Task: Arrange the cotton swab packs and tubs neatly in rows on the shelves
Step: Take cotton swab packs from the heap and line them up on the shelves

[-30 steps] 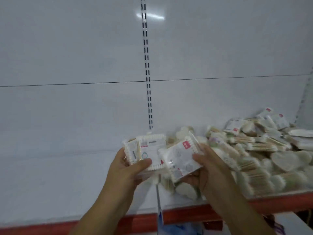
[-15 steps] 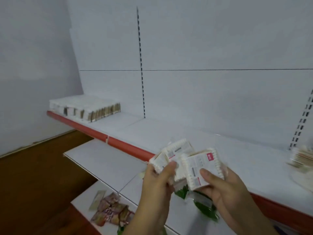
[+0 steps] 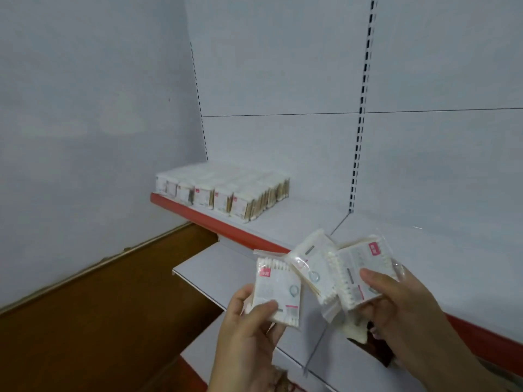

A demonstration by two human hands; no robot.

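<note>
White plastic-wrapped cotton swab packs (image 3: 226, 190) already stand in rows on the red-edged shelf (image 3: 297, 222); left hand (image 3: 249, 335) grips one pack (image 3: 278, 292), right hand (image 3: 396, 304) several more (image 3: 353, 267), still unshelved.

1. Head view: one wide-angle camera worn at head height. It looks forward and down along the forearms toward the shelving.
2. Facing: the axis meets the back panel (image 3: 283, 66) obliquely, so the red-edged upper shelf (image 3: 297, 219) runs diagonally from middle left to lower right. The side wall (image 3: 85, 108) and brown floor (image 3: 99, 321) fill the left of the frame.
3. Nearness: the left hand (image 3: 249, 329) and right hand (image 3: 402, 312), gripping cotton swab packs (image 3: 278, 287), lie closest, low in the frame. The arranged row of packs (image 3: 223, 190) stands farther off, at middle left.
4. Lens effect: the slotted rails (image 3: 360, 137) converge downward.
</note>
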